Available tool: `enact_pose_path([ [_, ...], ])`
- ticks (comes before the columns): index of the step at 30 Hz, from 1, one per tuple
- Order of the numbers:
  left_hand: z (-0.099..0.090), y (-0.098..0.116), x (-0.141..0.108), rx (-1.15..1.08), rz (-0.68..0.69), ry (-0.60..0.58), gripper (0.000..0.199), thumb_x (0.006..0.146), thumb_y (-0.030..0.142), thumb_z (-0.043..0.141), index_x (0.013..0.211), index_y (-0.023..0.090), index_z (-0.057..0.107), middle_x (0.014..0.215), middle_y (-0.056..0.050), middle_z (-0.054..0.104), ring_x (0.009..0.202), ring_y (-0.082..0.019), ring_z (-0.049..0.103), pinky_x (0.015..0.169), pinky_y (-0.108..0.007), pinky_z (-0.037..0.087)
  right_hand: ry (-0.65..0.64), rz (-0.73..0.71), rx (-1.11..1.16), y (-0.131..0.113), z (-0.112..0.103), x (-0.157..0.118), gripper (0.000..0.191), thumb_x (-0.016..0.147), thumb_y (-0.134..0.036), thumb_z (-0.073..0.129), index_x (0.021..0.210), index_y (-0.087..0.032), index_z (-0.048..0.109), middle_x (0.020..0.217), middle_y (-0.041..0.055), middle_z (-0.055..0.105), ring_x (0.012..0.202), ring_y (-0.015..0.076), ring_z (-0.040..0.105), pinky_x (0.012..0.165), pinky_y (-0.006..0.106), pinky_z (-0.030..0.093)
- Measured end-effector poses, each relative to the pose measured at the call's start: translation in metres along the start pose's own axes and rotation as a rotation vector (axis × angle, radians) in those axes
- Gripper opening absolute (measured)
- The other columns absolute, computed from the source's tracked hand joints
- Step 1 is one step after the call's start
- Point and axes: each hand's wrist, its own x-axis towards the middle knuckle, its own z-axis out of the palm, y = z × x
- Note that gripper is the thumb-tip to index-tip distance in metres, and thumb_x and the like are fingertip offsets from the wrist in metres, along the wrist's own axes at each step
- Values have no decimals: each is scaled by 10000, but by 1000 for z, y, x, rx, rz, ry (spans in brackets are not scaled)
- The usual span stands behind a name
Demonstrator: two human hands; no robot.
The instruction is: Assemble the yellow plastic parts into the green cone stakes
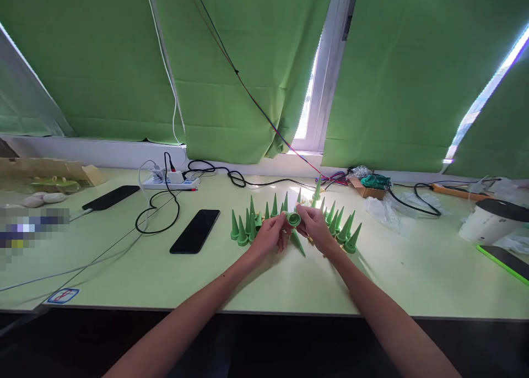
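Near the middle of the table, my left hand [270,235] and my right hand [314,226] meet around a green cone-shaped piece [294,219], its round hollow end turned toward me. The fingers of both hands are closed on this piece from either side. Just below them, another green cone [298,243] lies with its tip toward the front edge. Several green cones stand upright to the left [242,233] and several more to the right [351,240]. Small yellowish pieces show partly behind the hands.
A black phone [195,232] lies left of the cones, with a power strip [169,183] and looped black cables behind it. At the right are a white cup-like container [491,222], a green-edged phone [506,263] and plastic bags [382,212]. A cardboard box [93,175] sits far left.
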Motion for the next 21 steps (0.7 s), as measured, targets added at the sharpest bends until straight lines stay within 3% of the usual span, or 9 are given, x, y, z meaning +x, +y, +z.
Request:
enact_pose_path([
  [3, -1, 0, 2, -115, -84, -65, 479, 849, 620, 500, 746, 154, 540, 639, -12, 545, 404, -90, 500, 321, -210, 322, -39, -7, -32, 0, 0, -1, 539, 821, -651, 545, 553, -214, 377, 418, -78, 302, 347, 71, 282, 342, 242, 217],
  [7, -1, 1, 2, -166, -99, -118, 478, 847, 614, 512, 761, 145, 546, 641, -15, 549, 409, -89, 504, 324, -202, 322, -69, -13, -39, 0, 0, -2, 533, 839, -629, 538, 551, -208, 386, 413, -79, 298, 350, 68, 276, 346, 237, 213],
  [15, 1, 3, -1, -147, -114, -140, 468, 840, 618, 521, 794, 153, 528, 689, -28, 567, 437, -90, 515, 331, -193, 314, -66, -45, -74, -6, 1, -4, 515, 856, -582, 548, 541, -206, 388, 422, -70, 312, 362, 75, 300, 361, 242, 219],
  [21, 1, 7, -3, -153, -125, -152, 437, 842, 601, 537, 814, 166, 512, 659, -12, 564, 443, -92, 524, 346, -193, 337, -27, -120, -231, -2, -2, -3, 519, 868, -578, 523, 539, -203, 381, 449, -55, 328, 424, 84, 322, 403, 240, 245],
])
